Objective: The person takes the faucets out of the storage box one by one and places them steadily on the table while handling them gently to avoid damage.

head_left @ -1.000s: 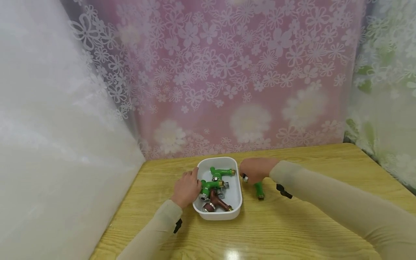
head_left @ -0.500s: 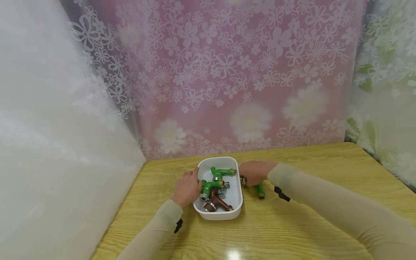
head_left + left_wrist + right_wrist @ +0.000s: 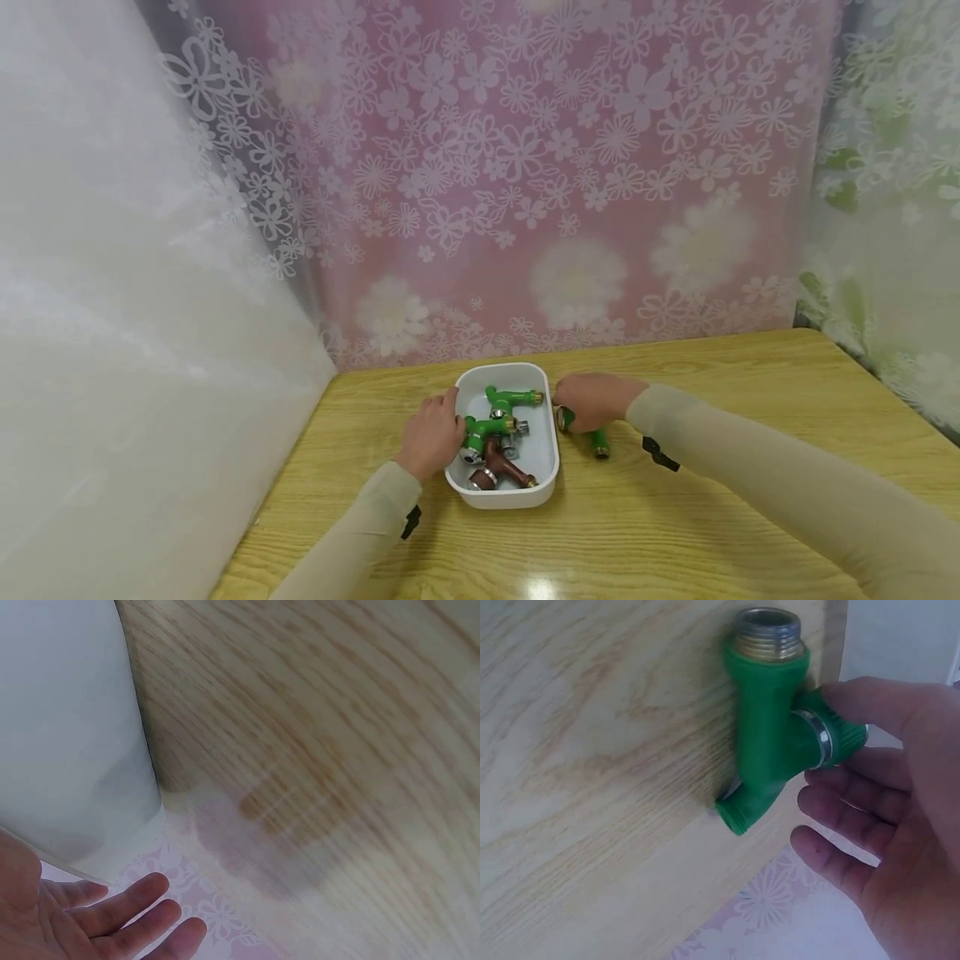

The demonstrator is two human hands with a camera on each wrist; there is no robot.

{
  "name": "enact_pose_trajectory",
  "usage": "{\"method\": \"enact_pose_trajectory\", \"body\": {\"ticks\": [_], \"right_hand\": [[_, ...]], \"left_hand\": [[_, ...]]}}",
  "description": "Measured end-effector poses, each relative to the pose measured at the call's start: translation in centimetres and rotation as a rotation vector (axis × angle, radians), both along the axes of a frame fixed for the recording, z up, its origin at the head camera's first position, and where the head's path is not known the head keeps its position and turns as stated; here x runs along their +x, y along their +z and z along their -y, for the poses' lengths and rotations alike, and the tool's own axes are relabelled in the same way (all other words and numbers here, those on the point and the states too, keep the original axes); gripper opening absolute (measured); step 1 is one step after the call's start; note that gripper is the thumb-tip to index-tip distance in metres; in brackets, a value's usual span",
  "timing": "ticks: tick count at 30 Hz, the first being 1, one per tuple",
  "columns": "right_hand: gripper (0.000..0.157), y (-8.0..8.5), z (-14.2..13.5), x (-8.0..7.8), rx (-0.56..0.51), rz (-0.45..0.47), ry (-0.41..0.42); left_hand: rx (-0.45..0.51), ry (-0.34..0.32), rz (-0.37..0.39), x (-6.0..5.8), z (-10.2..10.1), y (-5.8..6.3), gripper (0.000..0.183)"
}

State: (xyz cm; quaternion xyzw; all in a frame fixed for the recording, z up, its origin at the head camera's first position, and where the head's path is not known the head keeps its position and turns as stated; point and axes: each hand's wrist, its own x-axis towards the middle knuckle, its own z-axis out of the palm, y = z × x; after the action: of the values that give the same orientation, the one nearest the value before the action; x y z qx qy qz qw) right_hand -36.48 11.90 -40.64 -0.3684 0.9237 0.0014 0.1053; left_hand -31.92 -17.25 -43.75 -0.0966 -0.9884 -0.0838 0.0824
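Observation:
My right hand [image 3: 600, 400] is on a green faucet [image 3: 600, 443] to the right of a white tub [image 3: 507, 498]. In the right wrist view, the thumb and fingers pinch the ribbed knob of this green faucet [image 3: 765, 727]. Its threaded brass end points up in that view, and the spout slants off below. My left hand [image 3: 429, 437] rests on the tub's left rim. The left wrist view shows the fingers [image 3: 124, 907] loosely extended at the rim, beside the tub's outer wall [image 3: 67, 735].
Inside the tub lie two green faucets, one at the back [image 3: 517, 397] and one at the left [image 3: 487, 426], plus a brown faucet [image 3: 504, 462] in front. A small metal part [image 3: 510, 447] lies among them. The wooden table [image 3: 637, 533] meets a pink floral curtain [image 3: 570, 167] behind.
My right hand has shifted only slightly beside the tub. The knob end at its fingers now shows a green face within a ring. Left hand and tub have stayed put.

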Motion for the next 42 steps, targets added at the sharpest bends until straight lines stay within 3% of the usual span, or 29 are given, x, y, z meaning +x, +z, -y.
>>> {"method": "enact_pose_trajectory", "body": {"ticks": [3,9,18,30,42], "right_hand": [[0.034,0.2,-0.4,0.2,0.007,-0.027,0.009],[0.035,0.6,-1.0,0.3,-0.006,-0.022,0.007],[0.006,-0.3,-1.5,0.7,-0.013,-0.010,-0.025],[0.011,-0.9,-1.5,0.2,-0.067,0.002,-0.022],[0.003,-0.6,-0.9,-0.3,-0.059,0.018,-0.043]], "left_hand": [[0.004,0.000,0.005,0.0,0.1,0.0,0.051],[0.001,0.009,0.008,0.1,0.2,-0.1,0.052],[-0.005,0.003,-0.002,0.3,0.1,-0.1,0.051],[-0.005,-0.003,-0.008,0.2,-0.1,0.0,0.050],[-0.003,0.003,-0.009,0.1,-0.2,0.1,0.050]]}}
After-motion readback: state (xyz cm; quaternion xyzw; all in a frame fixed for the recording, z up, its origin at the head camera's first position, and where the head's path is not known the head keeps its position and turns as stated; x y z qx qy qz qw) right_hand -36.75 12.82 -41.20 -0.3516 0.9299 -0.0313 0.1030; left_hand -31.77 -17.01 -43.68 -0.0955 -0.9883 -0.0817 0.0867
